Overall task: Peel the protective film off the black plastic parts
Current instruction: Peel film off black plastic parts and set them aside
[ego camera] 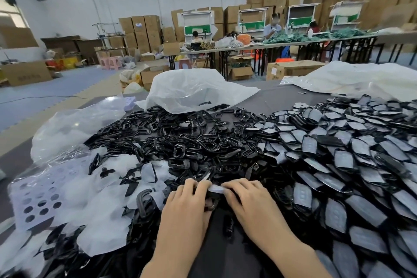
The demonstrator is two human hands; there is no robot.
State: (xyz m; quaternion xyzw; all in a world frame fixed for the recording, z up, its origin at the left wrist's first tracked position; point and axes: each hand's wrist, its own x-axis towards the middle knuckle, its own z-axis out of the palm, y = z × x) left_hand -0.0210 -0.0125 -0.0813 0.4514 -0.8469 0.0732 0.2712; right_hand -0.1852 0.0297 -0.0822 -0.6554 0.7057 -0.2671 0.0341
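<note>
- Grey table (pixel 282 97): carries three heaps, wall to wall.
- Right heap (pixel 338 153): black parts with pale film on, overlapping like scales. Unpeeled stock, by the look; plenty left.
- Centre heap (pixel 191 140): bare black frames, no film showing. Judged done.
- Left heap (pixel 101 205): loose whitish film scraps, a few black pieces mixed in.
- White bag (pixel 191 90): lying open behind centre heap, at the far side.
- Left hand (pixel 182 207) and right hand (pixel 250 201): at near edge, knuckles up, fingers curled, thumbs hidden.
- Black part (pixel 212 202): between both hands, in front of centre heap, mostly covered. Gripped under left fingers.
- Film (pixel 215 188): pale strip bridging the two sets of fingertips; pinched by right fingers at its right end.
- Step judged: peel in progress on one part. Cannot tell how much film is free.
- Next move, as judged: needs firm hold on part with left, steady low pull with right to avoid tearing; then scrap left, frame to centre.
</note>
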